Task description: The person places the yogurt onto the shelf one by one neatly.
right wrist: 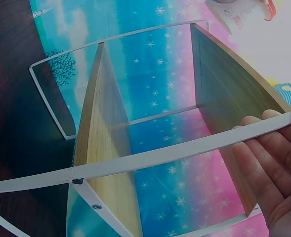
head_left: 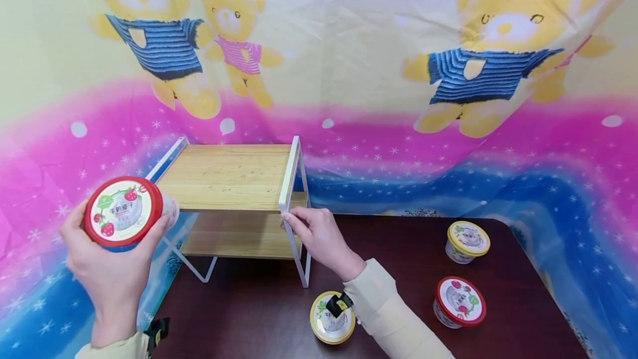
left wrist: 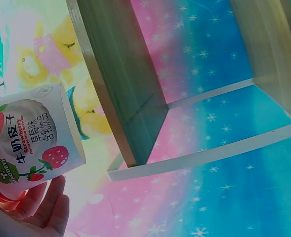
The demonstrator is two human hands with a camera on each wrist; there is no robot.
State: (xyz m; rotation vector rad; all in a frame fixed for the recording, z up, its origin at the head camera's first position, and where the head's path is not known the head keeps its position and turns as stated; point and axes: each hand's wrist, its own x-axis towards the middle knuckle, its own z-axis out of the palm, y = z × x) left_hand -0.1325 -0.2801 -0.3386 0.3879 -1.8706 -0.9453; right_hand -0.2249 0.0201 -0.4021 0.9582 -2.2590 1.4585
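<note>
In the head view, my left hand (head_left: pixel 112 270) grips a red-lidded strawberry milk drink cup (head_left: pixel 123 212) at the left, raised beside the upper board of a two-tier shelf rack (head_left: pixel 224 176). Its printed white side faces the left wrist view, where the cup (left wrist: pixel 41 133) lies tilted with my fingers (left wrist: pixel 51 212) under it. My right hand (head_left: pixel 319 234) pinches the white metal side frame of the rack near its front corner. From the right wrist, that hand's fingers (right wrist: pixel 269 163) show behind the white bar (right wrist: pixel 185 150), the thumb mostly cut off at the edge.
On the dark table (head_left: pixel 389 270), a yellow-lidded cup (head_left: pixel 333 323) stands partly hidden under my right wrist strap. Farther right are another yellow-lidded cup (head_left: pixel 467 241) and a red-lidded cup (head_left: pixel 458 302). Behind everything hangs a bear-print cloth (head_left: pixel 359 71).
</note>
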